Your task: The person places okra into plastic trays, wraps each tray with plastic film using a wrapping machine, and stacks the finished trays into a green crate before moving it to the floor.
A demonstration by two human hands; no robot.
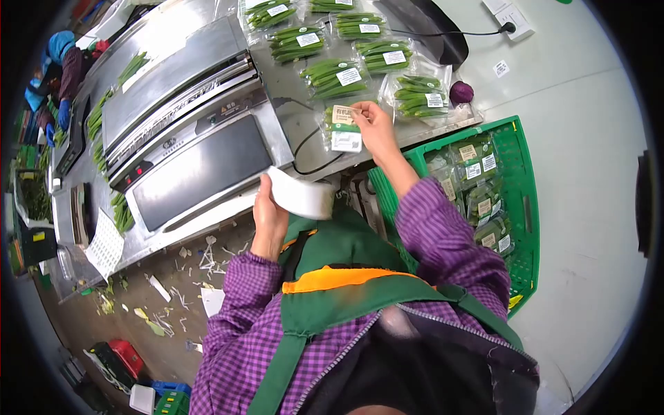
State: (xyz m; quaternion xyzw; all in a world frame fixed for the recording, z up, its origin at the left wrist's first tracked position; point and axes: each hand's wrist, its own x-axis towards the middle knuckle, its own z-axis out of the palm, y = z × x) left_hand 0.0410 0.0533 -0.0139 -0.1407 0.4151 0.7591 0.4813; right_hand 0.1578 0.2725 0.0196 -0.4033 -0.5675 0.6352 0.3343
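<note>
My left hand (270, 218) is closed on a white roll of label strip (304, 196), which curls out to the right in front of my apron. At the table edge, the fingers of my right hand (375, 128) pinch the edge of a brown label (342, 114). That label lies over a clear bag of green vegetables (326, 124), which also carries a white printed label (346, 142). Beyond it, several sealed bags of long green pods (337, 77), like okra, lie in rows with white labels on them.
A vacuum sealing machine (200, 173) stands left on the metal table. To my right, a green crate (529, 207) holds several labelled packs. A purple ball-shaped thing (461, 93) sits at the table corner. Another person's blue-gloved hand (64, 114) is at far left. Paper scraps litter the floor.
</note>
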